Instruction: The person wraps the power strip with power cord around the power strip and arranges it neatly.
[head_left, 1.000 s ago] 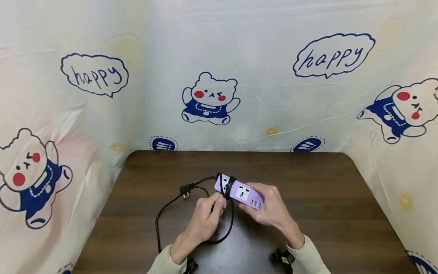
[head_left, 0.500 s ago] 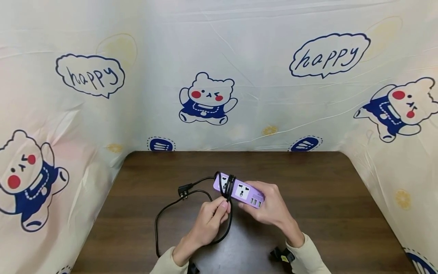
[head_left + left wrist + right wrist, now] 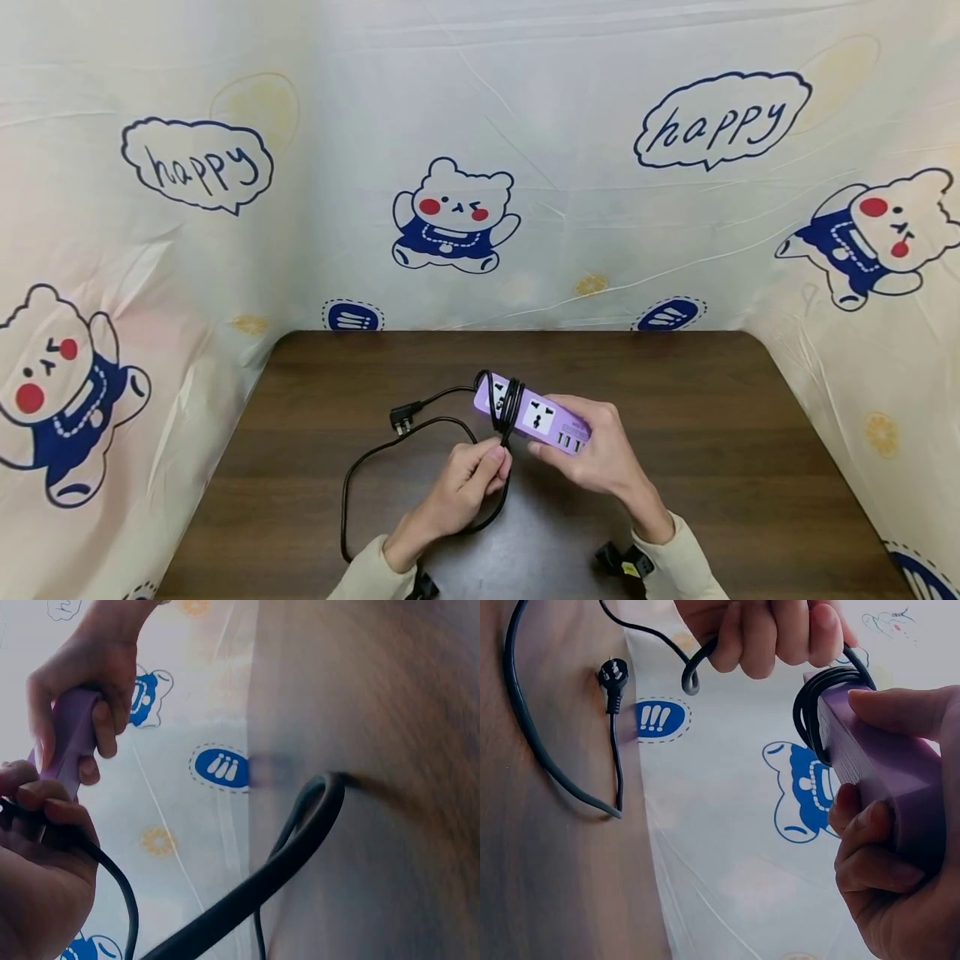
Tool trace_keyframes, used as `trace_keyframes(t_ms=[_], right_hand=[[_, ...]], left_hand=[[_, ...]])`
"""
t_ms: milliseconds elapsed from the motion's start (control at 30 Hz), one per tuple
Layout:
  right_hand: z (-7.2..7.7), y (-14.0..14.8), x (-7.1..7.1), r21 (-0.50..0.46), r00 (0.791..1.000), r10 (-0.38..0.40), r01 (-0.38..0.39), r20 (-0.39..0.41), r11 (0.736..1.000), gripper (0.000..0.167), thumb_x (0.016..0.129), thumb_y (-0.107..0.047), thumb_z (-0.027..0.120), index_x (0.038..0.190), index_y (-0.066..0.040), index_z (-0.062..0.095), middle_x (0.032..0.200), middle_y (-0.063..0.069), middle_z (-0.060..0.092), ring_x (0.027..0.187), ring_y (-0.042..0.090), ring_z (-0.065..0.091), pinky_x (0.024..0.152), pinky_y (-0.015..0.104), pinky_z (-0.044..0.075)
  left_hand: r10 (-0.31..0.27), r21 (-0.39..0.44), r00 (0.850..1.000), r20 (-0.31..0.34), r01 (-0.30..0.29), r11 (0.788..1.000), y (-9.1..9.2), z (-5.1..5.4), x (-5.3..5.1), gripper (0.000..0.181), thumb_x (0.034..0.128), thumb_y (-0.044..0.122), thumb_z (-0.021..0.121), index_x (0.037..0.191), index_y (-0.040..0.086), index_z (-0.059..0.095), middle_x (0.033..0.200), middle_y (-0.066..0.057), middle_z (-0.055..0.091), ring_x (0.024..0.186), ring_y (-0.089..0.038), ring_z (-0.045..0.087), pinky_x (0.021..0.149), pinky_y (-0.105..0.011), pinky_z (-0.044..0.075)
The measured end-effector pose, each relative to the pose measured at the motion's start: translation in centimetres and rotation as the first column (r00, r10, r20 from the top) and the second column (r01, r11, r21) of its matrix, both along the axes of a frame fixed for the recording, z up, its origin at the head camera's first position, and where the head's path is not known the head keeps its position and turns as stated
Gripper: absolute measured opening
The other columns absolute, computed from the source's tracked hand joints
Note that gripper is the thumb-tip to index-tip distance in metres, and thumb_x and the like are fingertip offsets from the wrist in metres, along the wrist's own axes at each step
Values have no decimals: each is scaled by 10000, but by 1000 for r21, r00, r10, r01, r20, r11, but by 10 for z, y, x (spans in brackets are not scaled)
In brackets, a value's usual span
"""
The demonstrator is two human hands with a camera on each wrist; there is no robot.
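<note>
A purple power strip (image 3: pixel 551 423) with white sockets and USB ports is held off the table, tilted, in my right hand (image 3: pixel 600 442), which grips its right end with thumb and fingers. Several turns of black cord (image 3: pixel 810 712) wrap around the strip near its middle. Just below these turns, my left hand (image 3: pixel 467 483) pinches the cord between thumb and curled fingers. From there the loose cord (image 3: pixel 347 500) hangs in a wide loop to the left. Its black plug (image 3: pixel 613 675) lies on the table, prongs showing.
A dark brown wooden table (image 3: pixel 712 433) lies beneath the hands. Printed cloth (image 3: pixel 570 167) with bears and "happy" bubbles hangs behind it and at both sides. A small black device (image 3: pixel 626 560) sits at the right wrist.
More cord now lies around the strip's middle, the turns looking thicker. My left hand has shifted slightly right along with the cord. The strip has moved a little to the right.
</note>
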State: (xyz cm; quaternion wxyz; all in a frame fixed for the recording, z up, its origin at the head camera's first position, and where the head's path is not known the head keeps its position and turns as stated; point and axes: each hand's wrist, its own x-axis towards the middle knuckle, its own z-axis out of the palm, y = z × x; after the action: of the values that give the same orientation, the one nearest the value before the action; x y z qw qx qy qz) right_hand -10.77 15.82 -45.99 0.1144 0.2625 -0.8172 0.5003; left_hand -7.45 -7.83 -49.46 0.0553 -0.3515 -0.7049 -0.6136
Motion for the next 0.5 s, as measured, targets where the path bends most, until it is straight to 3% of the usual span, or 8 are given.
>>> trace_keyframes(t_ms=[167, 333, 500], right_hand=[[1, 2, 1, -10, 1000, 2, -2, 30, 1000, 498, 735, -218, 958, 1194, -190, 769, 958, -21, 774, 696, 93, 640, 559, 281, 520], [1, 4, 1, -47, 1000, 0, 1, 18, 999, 504, 730, -203, 962, 1195, -164, 773, 938, 11, 776, 680, 90, 630, 546, 291, 510], [4, 7, 1, -86, 1000, 12, -11, 12, 996, 520, 721, -167, 958, 1204, -138, 770, 928, 38, 775, 675, 85, 624, 531, 296, 503]], left_hand=[[-22, -35, 998, -59, 20, 999, -4, -2, -4, 366, 1078, -88, 419, 819, 139, 543, 611, 31, 418, 597, 68, 373, 518, -137, 331], [15, -163, 991, -133, -37, 986, -10, -2, -7, 360, 1089, -25, 433, 795, 138, 562, 671, 66, 442, 663, 41, 391, 690, -183, 384], [24, -266, 973, -231, -86, 960, -16, -3, -10, 331, 1083, 20, 445, 806, 154, 565, 700, 98, 434, 705, 19, 396, 774, -219, 383]])
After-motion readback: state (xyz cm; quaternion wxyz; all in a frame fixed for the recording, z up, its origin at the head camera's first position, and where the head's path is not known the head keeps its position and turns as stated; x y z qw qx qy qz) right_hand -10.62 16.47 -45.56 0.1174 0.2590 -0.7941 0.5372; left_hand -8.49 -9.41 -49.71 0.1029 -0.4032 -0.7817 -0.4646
